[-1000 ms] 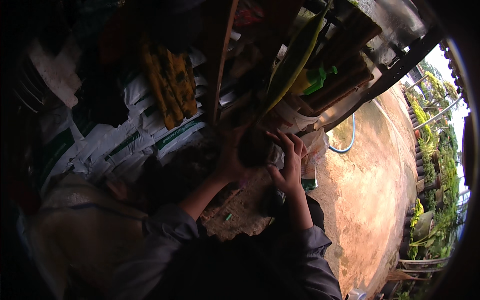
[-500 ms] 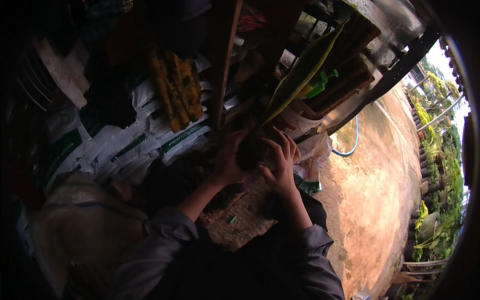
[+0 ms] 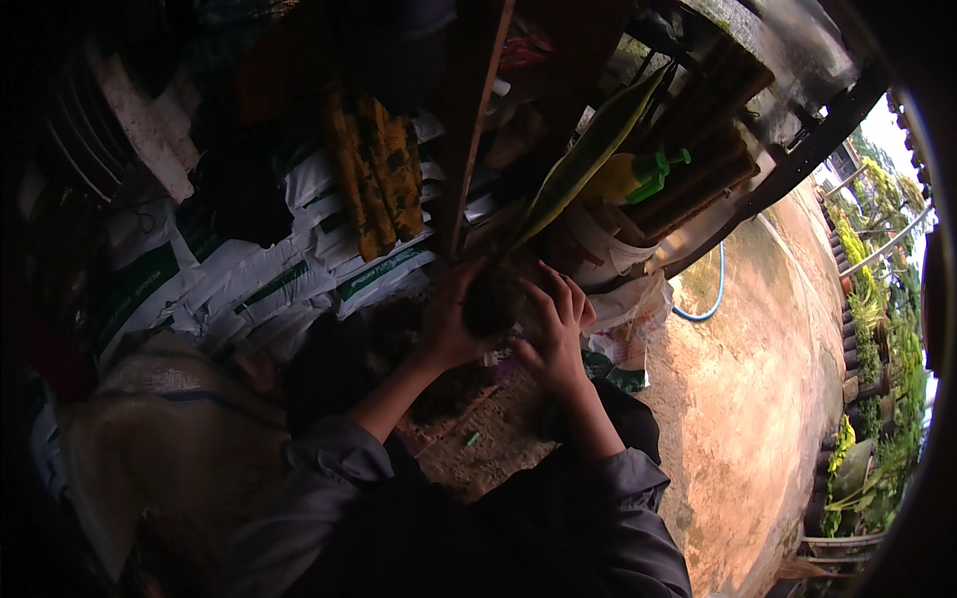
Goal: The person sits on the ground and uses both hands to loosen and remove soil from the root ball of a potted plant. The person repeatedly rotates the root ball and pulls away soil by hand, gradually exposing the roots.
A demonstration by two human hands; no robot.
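Observation:
Between my two hands is a potted-looking plant with one long, pointed green leaf edged in yellow (image 3: 583,164), like a snake plant. Its base is a dark rounded lump (image 3: 490,302), soil or a small dark pot; shadow hides which. My left hand (image 3: 452,321) wraps the lump's left side, with its fingers partly hidden behind. On the other side, my right hand (image 3: 560,329) cups it with bent fingers and the thumb toward me. The leaf leans up and to the right. Below the hands lies dark loose material (image 3: 439,394), probably soil.
White and green plastic bags (image 3: 259,294) are piled at left, under a stained yellow cloth (image 3: 379,189). A woven sack (image 3: 179,419) sits nearer. Beyond my right hand stand a white bucket (image 3: 608,257) and a yellow spray bottle with a green head (image 3: 648,177). A blue hose (image 3: 720,284) curves over the ground.
The plant's base and leaf have shifted slightly left relative to my hands' surroundings, and the leaf leans more to the right. The right fingers have spread a little. The view has turned slightly.

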